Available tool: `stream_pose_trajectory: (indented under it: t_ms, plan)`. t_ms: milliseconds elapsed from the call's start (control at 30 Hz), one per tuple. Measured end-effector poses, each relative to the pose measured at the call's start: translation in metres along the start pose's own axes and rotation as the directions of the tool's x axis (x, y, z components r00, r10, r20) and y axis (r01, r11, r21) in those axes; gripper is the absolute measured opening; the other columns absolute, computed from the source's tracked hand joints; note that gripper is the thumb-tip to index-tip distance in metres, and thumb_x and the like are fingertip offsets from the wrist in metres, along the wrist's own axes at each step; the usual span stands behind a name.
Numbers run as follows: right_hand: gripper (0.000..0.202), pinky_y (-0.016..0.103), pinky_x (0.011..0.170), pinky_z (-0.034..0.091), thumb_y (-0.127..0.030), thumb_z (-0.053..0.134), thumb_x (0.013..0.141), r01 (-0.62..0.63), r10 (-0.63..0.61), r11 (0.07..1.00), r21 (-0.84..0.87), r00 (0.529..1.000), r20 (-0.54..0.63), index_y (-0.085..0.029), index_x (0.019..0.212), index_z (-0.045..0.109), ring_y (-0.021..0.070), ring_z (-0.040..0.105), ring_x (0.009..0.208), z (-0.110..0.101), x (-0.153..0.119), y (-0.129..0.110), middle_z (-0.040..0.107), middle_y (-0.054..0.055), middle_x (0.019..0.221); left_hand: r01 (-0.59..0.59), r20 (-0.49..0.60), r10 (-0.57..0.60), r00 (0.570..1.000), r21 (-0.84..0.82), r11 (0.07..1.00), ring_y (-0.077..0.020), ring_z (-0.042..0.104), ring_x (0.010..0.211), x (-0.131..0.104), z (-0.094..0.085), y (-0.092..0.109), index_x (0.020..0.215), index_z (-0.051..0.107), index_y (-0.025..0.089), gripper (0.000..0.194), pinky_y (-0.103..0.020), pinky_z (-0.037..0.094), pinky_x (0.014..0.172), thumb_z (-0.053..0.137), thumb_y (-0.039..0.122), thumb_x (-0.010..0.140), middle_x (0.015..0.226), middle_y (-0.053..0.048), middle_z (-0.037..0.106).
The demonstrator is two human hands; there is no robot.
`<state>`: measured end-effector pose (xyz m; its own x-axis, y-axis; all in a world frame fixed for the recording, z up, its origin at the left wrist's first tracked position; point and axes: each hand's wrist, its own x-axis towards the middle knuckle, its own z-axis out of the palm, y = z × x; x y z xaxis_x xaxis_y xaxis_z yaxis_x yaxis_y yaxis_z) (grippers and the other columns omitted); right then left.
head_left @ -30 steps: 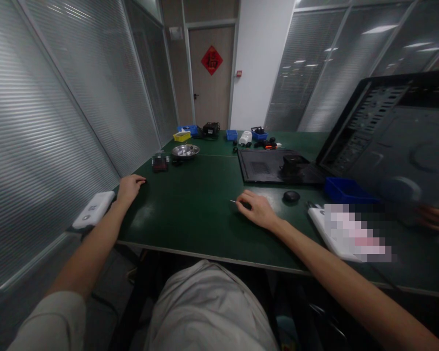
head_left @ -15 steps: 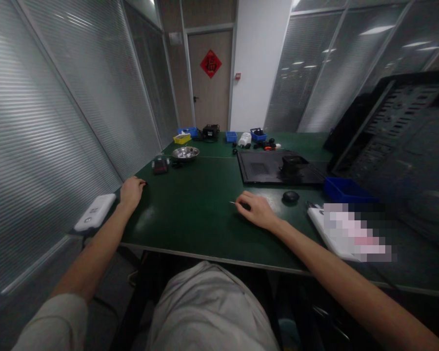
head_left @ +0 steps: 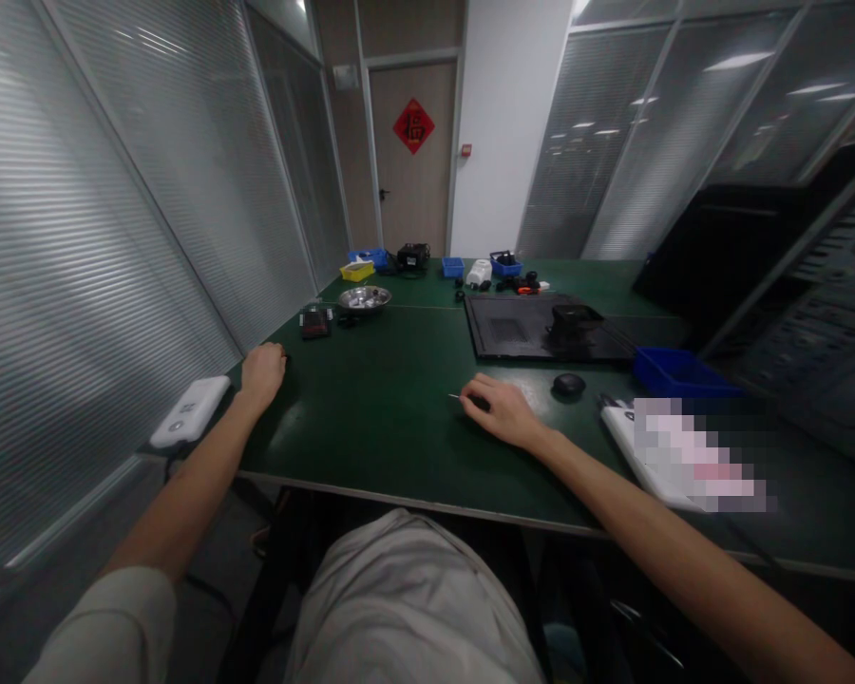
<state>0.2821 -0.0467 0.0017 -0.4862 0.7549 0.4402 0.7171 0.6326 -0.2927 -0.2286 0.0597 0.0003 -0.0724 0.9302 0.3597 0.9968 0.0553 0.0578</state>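
Note:
My right hand (head_left: 497, 408) rests on the green table (head_left: 370, 427), its fingers curled round a dark-handled tool whose thin metal tip (head_left: 454, 396) points left. My left hand (head_left: 263, 375) lies near the table's left edge with its fingers drawn together. A small dark bit shows at its fingertips, too small to name. Beyond that hand are a dark box (head_left: 315, 323) and a metal bowl (head_left: 364, 299) with small pieces in it. A black mouse (head_left: 568, 385) sits right of my right hand.
A black panel (head_left: 503, 332) lies at the centre right. Right of it are a blue bin (head_left: 684, 372), a white device (head_left: 641, 456) and a large dark case (head_left: 812, 313). A white box (head_left: 190, 410) stands at the left edge; small bins line the back.
At the right, the large dark case has shifted, now showing a smooth black surface beside its perforated frame. My left hand has turned slightly, and my right hand keeps its hold.

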Motion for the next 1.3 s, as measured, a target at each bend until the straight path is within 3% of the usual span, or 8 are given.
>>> stream_pose_trajectory:
  t_ms: [200, 300, 400, 533, 633, 700, 967, 1300]
  plan:
    - [0.017, 0.027, 0.065, 0.037, -0.034, 0.054, 0.101, 0.001, -0.001, 1.000, -0.020, 1.000, 0.009, -0.024, 0.098, 0.067, 0.0143, 0.059, 0.074, -0.002, 0.000, -0.002, 0.065, 0.002, 0.095, 0.020, -0.035, -0.023, 0.999, -0.092, 0.996, -0.0341, 0.063, 0.106, 0.004, -0.002, -0.008, 0.096, 0.072, 0.016, 0.022, -0.042, 0.048, 0.093, 0.056, 0.028, 0.090, 0.108, -0.017, 0.068]
    - [0.016, 0.026, 0.065, 0.036, -0.033, 0.055, 0.100, -0.011, 0.012, 1.000, -0.028, 1.000, 0.022, -0.024, 0.097, 0.067, 0.0142, 0.059, 0.075, 0.000, 0.001, -0.003, 0.065, 0.002, 0.095, 0.001, 0.027, 0.006, 1.000, -0.226, 0.974, -0.0291, 0.066, 0.098, 0.005, -0.003, 0.005, 0.096, 0.073, 0.017, 0.019, -0.037, 0.050, 0.088, 0.060, 0.030, 0.090, 0.102, -0.012, 0.072]
    - [0.015, 0.026, 0.064, 0.034, -0.033, 0.056, 0.099, -0.018, 0.020, 0.999, -0.041, 0.999, 0.045, -0.024, 0.098, 0.067, 0.0140, 0.058, 0.075, 0.002, 0.001, -0.001, 0.064, 0.001, 0.095, -0.137, 0.117, 0.211, 0.971, -0.450, 0.882, -0.0238, 0.067, 0.092, -0.006, -0.008, 0.057, 0.096, 0.074, 0.019, 0.019, -0.033, 0.050, 0.082, 0.065, 0.035, 0.090, 0.099, -0.007, 0.073]
    - [0.015, 0.027, 0.065, 0.033, -0.035, 0.056, 0.099, -0.011, 0.015, 0.998, -0.055, 0.997, 0.074, -0.024, 0.098, 0.067, 0.0143, 0.058, 0.076, 0.001, 0.000, 0.000, 0.064, 0.001, 0.095, -0.375, 0.082, 0.611, 0.787, -0.723, 0.580, -0.0187, 0.065, 0.090, -0.044, -0.016, 0.163, 0.098, 0.073, 0.020, 0.023, -0.029, 0.049, 0.079, 0.066, 0.041, 0.092, 0.103, -0.005, 0.071]
    - [0.015, 0.027, 0.066, 0.034, -0.034, 0.056, 0.100, -0.006, 0.010, 0.999, -0.052, 0.997, 0.082, -0.024, 0.099, 0.067, 0.0148, 0.059, 0.078, -0.002, -0.001, -0.002, 0.064, 0.001, 0.095, -0.443, -0.012, 0.736, 0.676, -0.805, 0.394, -0.0162, 0.063, 0.084, -0.068, -0.019, 0.225, 0.093, 0.072, 0.017, 0.023, -0.027, 0.047, 0.076, 0.067, 0.040, 0.093, 0.096, -0.005, 0.070]
    - [0.015, 0.027, 0.066, 0.034, -0.034, 0.056, 0.099, -0.003, 0.007, 0.999, -0.052, 0.996, 0.086, -0.024, 0.099, 0.067, 0.0149, 0.058, 0.077, -0.002, -0.001, -0.003, 0.063, 0.002, 0.094, -0.448, -0.031, 0.762, 0.647, -0.824, 0.347, -0.0155, 0.061, 0.081, -0.076, -0.019, 0.246, 0.092, 0.072, 0.016, 0.023, -0.026, 0.046, 0.074, 0.069, 0.039, 0.092, 0.093, -0.004, 0.069]
    - [0.014, 0.027, 0.065, 0.031, -0.033, 0.057, 0.098, 0.003, 0.001, 0.999, -0.047, 0.995, 0.098, -0.024, 0.099, 0.068, 0.0138, 0.057, 0.075, 0.002, 0.002, -0.003, 0.063, 0.001, 0.095, -0.435, -0.039, 0.703, 0.710, -0.809, 0.395, -0.0157, 0.059, 0.082, -0.084, -0.013, 0.247, 0.117, 0.071, 0.020, 0.035, -0.026, 0.045, 0.072, 0.072, 0.040, 0.089, 0.100, -0.005, 0.068]
    - [0.014, 0.027, 0.063, 0.029, -0.031, 0.057, 0.096, 0.005, 0.001, 0.998, -0.062, 0.995, 0.097, -0.024, 0.096, 0.069, 0.0139, 0.055, 0.073, 0.001, 0.001, -0.004, 0.063, 0.001, 0.092, -0.405, -0.033, 0.682, 0.731, -0.825, 0.394, -0.0149, 0.060, 0.077, -0.085, -0.013, 0.246, 0.105, 0.078, 0.020, 0.026, -0.026, 0.044, 0.070, 0.067, 0.040, 0.094, 0.094, -0.005, 0.072]
